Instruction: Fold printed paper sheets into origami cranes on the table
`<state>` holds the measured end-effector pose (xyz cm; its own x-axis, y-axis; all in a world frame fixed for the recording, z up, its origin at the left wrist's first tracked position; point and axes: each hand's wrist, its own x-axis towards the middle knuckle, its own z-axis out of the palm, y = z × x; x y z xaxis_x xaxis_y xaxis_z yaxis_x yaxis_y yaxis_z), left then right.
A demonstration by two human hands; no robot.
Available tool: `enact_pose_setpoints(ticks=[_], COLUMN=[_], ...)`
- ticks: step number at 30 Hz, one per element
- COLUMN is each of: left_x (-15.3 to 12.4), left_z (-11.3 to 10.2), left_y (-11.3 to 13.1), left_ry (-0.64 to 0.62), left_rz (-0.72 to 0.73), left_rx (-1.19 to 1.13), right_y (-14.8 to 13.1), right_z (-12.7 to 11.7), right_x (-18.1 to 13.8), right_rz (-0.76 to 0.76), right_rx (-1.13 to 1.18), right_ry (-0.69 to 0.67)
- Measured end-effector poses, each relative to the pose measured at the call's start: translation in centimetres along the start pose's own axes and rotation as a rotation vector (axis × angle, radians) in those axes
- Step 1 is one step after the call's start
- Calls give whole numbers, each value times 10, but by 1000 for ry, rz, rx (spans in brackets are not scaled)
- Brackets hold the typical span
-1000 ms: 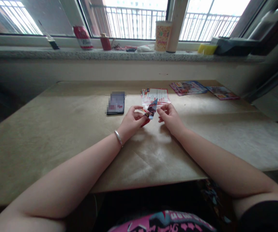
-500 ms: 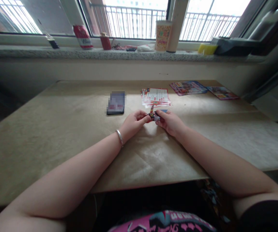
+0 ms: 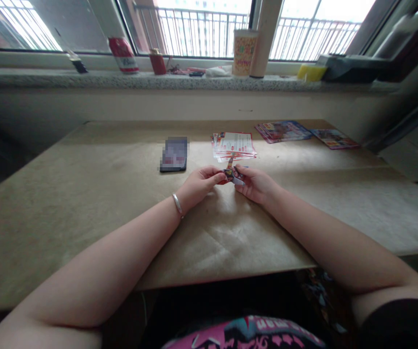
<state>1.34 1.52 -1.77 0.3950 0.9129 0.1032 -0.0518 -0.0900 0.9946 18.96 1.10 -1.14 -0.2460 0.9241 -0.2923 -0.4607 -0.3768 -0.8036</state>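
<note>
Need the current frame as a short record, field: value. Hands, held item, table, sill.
left hand: gripping the folded printed paper, silver bangle at wrist
right hand: gripping the paper's other side
table, beyond hands: loose pile of white-and-red sheets
table, left: dark flat rectangular item, surface pixelated
table, far right: two colourful printed stacks
sill: red-and-white can, patterned cup, yellow item
unclear: exact shape of the folds
</note>
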Motion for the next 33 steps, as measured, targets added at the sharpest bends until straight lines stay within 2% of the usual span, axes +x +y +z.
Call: enact_pose_setpoints(ticks=[8,11,15,18,25,29,33], left_x=[-1,-3,-4,-2,0,1,0], left_z=[-2,-4,-7,-8,-8,-9,-9], left_y=[2,5,5,3,0,-3,-3], left_ry=[31,-20,-102,-101,-108,-72,-88], left_rz=[23,16,3,21,66,77,76], left_rx=[109,78,31,41,112,118,125], right_y=[1,0,-4,-5,-9,-11,-11], right_z=[0,-3,-5,-5,-5,-4,-3], right_x=[3,4,1,-1,1,0,-1], right_rz=[42,63,62,57,147,149,132], right_rx=[45,25,4,-3,141,151,110], right_ry=[14,27,-52,-81,4,29,35])
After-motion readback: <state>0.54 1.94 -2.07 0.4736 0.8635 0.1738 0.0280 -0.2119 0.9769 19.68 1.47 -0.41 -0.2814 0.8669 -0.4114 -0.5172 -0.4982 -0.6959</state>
